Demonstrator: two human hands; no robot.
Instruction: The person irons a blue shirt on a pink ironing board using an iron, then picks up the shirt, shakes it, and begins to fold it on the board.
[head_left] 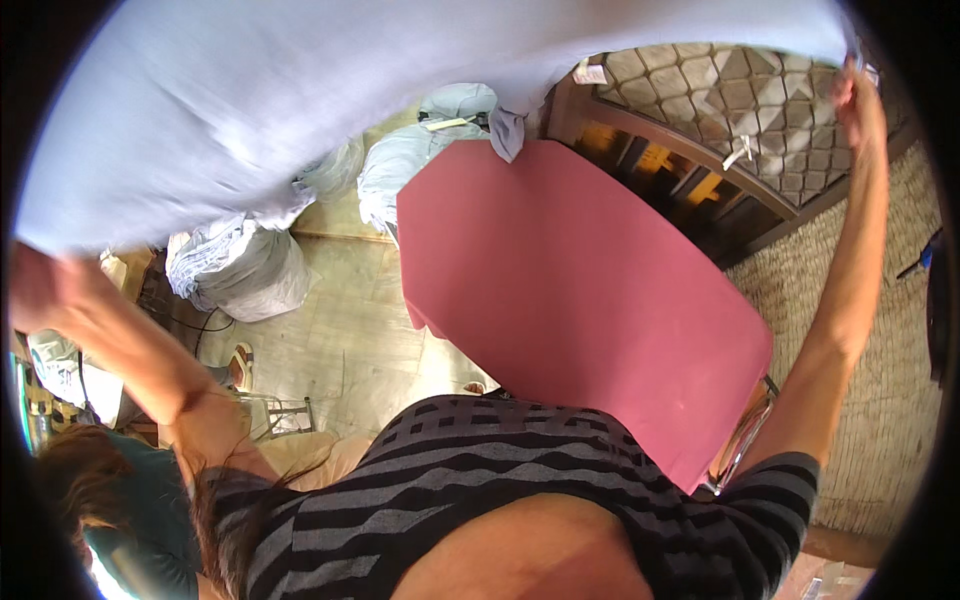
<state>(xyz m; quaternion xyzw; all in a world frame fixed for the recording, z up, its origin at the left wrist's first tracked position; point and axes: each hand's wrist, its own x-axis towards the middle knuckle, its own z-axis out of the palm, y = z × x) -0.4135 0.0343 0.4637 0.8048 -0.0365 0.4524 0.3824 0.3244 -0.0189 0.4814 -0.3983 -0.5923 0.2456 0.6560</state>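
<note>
A large light blue cloth (260, 110) is stretched wide in the air across the top of the view, between my raised arms. My right hand (855, 105), at the far right, pinches one end of its edge. At the far left my left hand (45, 290) is blurred and partly cut off by the rim, closed at the other end of the cloth. Below and in front of me stands an ironing board (570, 290) with a dark red cover. A small grey-blue piece of fabric (507, 132) hangs over the board's far end.
Bundles of pale laundry in bags (245, 270) sit on the tiled floor (345, 310), and another bundle (405, 165) is beyond the board. A dark wooden cabinet (740, 230) with lattice stands right of it. Another person (120, 500) is at lower left, near a sandal (242, 367).
</note>
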